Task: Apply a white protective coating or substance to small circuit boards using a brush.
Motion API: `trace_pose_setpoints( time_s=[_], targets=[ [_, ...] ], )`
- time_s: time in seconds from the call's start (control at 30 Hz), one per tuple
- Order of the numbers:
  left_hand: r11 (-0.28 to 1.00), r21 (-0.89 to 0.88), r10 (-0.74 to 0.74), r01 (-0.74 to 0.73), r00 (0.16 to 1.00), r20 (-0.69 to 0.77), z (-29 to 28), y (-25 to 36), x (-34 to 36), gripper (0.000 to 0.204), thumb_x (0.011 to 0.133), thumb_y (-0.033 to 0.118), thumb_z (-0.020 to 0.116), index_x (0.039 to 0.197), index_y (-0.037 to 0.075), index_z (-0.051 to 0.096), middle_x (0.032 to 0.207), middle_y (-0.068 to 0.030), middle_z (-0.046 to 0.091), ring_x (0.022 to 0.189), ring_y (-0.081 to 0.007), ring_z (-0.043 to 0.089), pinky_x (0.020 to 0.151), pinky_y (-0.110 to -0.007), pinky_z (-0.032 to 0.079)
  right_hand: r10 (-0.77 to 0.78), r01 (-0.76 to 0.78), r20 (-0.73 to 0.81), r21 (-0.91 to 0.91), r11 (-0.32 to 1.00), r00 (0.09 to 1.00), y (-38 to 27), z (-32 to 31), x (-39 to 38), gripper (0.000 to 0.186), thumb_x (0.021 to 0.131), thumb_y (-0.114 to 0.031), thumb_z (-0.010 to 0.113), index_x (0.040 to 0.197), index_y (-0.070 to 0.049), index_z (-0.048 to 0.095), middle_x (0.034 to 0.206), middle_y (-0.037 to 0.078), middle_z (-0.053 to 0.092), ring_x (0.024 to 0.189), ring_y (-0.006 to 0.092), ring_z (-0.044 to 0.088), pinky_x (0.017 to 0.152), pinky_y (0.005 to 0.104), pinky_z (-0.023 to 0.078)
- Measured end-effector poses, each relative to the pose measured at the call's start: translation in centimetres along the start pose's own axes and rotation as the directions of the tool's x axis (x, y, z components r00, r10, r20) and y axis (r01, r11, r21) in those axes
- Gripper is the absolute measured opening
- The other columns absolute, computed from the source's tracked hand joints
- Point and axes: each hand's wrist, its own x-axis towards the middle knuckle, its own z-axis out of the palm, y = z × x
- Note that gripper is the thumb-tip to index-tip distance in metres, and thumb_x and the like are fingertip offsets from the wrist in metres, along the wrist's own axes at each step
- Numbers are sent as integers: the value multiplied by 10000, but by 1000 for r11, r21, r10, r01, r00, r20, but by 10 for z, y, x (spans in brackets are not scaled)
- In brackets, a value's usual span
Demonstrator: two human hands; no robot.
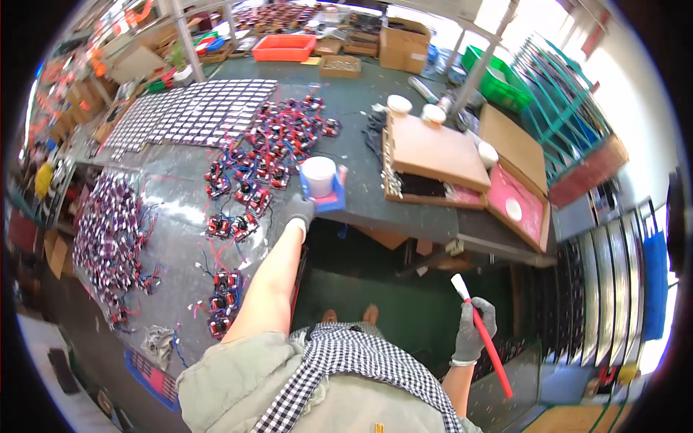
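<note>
My right hand (475,330), in a grey glove, is closed round the red handle of a brush (494,356). Its white bristles point up and to the left, above the floor. At the table's near edge my left hand (297,209), gloved too, grips the left side of a small blue holder (331,205); its fingertips are partly hidden. A white plastic tub (318,177) stands upright in that holder, with something pink beside it. Small red and black wired parts (253,193) lie loose just left of the holder.
Rows of white-topped parts (209,108) cover the table's back left, and a heap of parts (108,242) lies at the left. Cardboard boxes (440,155) with white tubs on top stand at the right. Behind are an orange-red bin (284,47) and a green crate (498,81).
</note>
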Motion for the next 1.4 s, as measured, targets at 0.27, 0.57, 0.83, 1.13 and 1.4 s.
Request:
trace_pose_setpoints(
  time_s=[0.27, 0.57, 0.83, 1.13, 1.4],
  targets=[
    [940, -58, 300, -337, 895, -329, -53, -39, -33, 440, 869, 228, 636, 1273, 61, 586, 1286, -206, 593, 1238, -349, 544, 1039, -418, 434, -132, 50, 286, 277, 960, 949, 51, 152, 160, 133, 883, -49, 681, 1007, -13, 652, 932, 61, 635, 851, 160, 582, 773, 305, 497],
    [615, 41, -398, 787, 354, -846, -218, -267, -268, 332, 823, 228, 662, 1123, 88, 641, 1123, -195, 641, 1048, -399, 606, 903, -485, 474, -425, 149, 515, 493, 857, 745, -58, 305, 226, 177, 928, -75, 649, 1078, 19, 640, 1038, 94, 655, 939, 179, 602, 862, 310, 502],
    [436, -150, -817, 887, 321, -478, -203, -378, -337, 1040, 696, 342, 824, 1537, 110, 256, 1510, -208, 384, 1371, -340, 426, 1126, -412, 355, -524, 150, 474, 624, 767, 708, -116, 361, 202, 220, 949, -42, 592, 1148, 44, 627, 1108, 128, 655, 1003, 192, 612, 903, 311, 499],
    [383, -921, -923, 71, -2, -384, -299, -404, -345, 174, 821, 112, 616, 662, 65, 563, 602, -76, 548, 420, -167, 477, 377, -333, 368, -435, 213, 484, 447, 869, 759, -109, 386, 248, 132, 919, -121, 639, 993, -16, 670, 909, 32, 642, 873, 126, 584, 785, 290, 482],
    [997, -61, -65, 42, 112, -992, -386, -254, -237, 107, 875, 18, 625, 974, -23, 620, 928, -98, 674, 895, -218, 653, 809, -334, 546, -697, 664, 606, 345, 664, 383, -40, 476, 273, 120, 784, -217, 708, 866, -142, 752, 785, 57, 698, 828, 270, 613, 795, 412, 478]
  ],
)
